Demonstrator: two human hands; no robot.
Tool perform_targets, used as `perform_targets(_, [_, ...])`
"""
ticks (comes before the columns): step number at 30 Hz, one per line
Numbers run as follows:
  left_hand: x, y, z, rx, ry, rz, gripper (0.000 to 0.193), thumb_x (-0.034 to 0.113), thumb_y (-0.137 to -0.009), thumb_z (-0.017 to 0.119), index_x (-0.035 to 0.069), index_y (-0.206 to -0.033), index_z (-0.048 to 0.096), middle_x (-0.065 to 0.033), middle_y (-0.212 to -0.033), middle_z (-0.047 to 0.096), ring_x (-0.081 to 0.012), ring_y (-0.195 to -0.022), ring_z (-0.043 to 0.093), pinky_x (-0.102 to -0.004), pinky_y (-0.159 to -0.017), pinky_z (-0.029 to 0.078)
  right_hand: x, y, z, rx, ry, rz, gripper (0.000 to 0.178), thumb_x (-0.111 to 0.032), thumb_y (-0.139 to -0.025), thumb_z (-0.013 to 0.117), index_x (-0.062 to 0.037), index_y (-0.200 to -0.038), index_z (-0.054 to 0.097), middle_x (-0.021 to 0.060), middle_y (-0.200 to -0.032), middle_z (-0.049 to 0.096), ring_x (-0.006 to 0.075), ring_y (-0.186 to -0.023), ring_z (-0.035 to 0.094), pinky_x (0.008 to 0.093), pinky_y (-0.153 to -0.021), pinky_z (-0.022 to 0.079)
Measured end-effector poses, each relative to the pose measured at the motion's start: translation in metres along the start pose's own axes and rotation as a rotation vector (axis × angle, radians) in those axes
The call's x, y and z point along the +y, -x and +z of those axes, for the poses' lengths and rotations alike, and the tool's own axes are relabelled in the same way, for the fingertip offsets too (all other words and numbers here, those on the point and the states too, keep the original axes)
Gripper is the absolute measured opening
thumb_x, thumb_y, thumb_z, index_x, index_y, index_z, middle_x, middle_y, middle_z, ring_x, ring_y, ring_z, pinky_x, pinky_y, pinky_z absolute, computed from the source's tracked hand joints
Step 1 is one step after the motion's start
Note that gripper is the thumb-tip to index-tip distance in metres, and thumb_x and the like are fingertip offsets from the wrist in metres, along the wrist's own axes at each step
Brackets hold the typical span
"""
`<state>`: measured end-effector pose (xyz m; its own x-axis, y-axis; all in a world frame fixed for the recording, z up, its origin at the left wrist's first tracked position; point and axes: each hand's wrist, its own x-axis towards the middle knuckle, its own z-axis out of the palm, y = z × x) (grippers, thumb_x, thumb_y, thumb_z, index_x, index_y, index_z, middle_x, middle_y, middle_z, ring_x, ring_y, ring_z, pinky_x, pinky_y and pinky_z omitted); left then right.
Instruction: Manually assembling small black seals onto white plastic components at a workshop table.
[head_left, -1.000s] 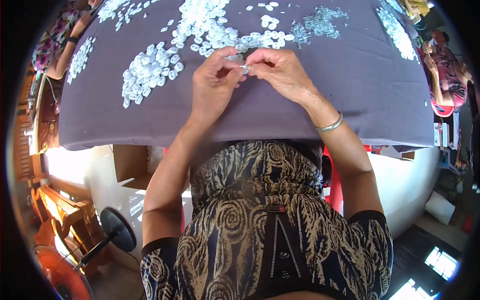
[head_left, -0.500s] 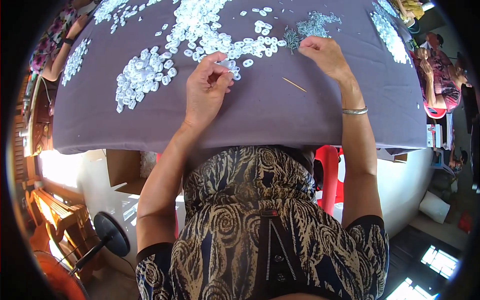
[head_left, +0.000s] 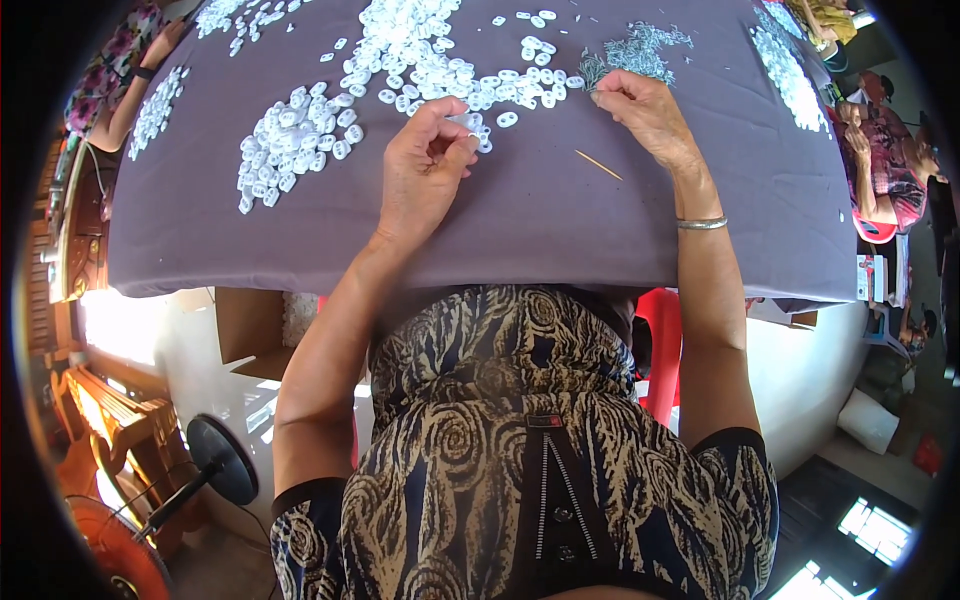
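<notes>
My left hand (head_left: 425,165) is closed in a pinch over the table, with a small white plastic piece (head_left: 474,141) showing at the thumb and fingertip. Behind those fingers spreads a large heap of white oval pieces with two holes (head_left: 425,72). At the near edge of a pile of tiny grey-green metal bits (head_left: 636,52) is my right hand (head_left: 648,115), thumb and fingers pinched together. Whatever lies between its tips, if anything, is too small to name. A thin wooden toothpick-like stick (head_left: 598,165) rests between the two hands, nearer the right.
A separate mound of white pieces (head_left: 292,145) sits left of my left hand. The purple-grey cloth (head_left: 560,235) covers the table up to its near edge. Other people sit at the left and right, beside white piles (head_left: 158,112). A black fan (head_left: 222,458) stands low left.
My right hand has shifted slightly left against the metal pile, still pinched. The left keeps its pinch on the white piece. The whole view has moved a little.
</notes>
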<state>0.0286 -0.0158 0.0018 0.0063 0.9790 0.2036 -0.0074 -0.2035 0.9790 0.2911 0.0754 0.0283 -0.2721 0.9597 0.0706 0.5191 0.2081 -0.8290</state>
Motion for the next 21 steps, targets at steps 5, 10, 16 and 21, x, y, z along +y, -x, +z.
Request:
perform_targets(5, [0.000, 0.000, 0.000, 0.002, -0.019, -0.007, 0.027, -0.002, -0.085, 0.059, 0.006, -0.111, 0.055, 0.0002, -0.081, 0.058, -0.0069, -0.069, 0.056, -0.0212, -0.059, 0.047, -0.002, 0.002, 0.002, 0.027, 0.003, 0.012, 0.012, -0.016, -0.084, 0.064, -0.0043, -0.081, 0.063, -0.0068, -0.068, 0.050, 0.0045, -0.063, 0.042, 0.0214, -0.057, 0.038])
perform_targets(10, [0.000, 0.000, -0.001, -0.004, -0.006, -0.011, 0.027, -0.002, -0.085, 0.060, 0.006, -0.111, 0.055, 0.0005, -0.081, 0.057, -0.0067, -0.069, 0.056, -0.0210, -0.059, 0.047, 0.004, 0.001, 0.004, 0.077, 0.168, -0.110, 0.012, -0.015, -0.085, 0.064, -0.0036, -0.081, 0.063, -0.0076, -0.063, 0.048, 0.0016, -0.059, 0.040, 0.0197, -0.052, 0.036])
perform_targets(16, [0.001, 0.000, 0.000, -0.002, -0.004, -0.006, 0.026, -0.001, -0.085, 0.060, 0.006, -0.110, 0.055, 0.0003, -0.081, 0.058, -0.0064, -0.069, 0.056, -0.0205, -0.059, 0.047, 0.010, 0.000, 0.004, 0.171, 0.073, -0.114, 0.007, -0.010, -0.084, 0.066, -0.0032, -0.084, 0.063, -0.0065, -0.067, 0.052, 0.0016, -0.062, 0.043, 0.0190, -0.055, 0.038])
perform_targets(21, [0.000, 0.000, -0.001, 0.002, -0.006, -0.003, 0.027, -0.001, -0.085, 0.061, 0.006, -0.111, 0.055, 0.0003, -0.081, 0.058, -0.0062, -0.069, 0.056, -0.0202, -0.059, 0.047, 0.005, 0.002, 0.004, 0.064, 0.213, -0.304, 0.006, -0.007, -0.082, 0.065, -0.0030, -0.085, 0.061, -0.0030, -0.073, 0.053, 0.0070, -0.064, 0.048, 0.0223, -0.059, 0.042])
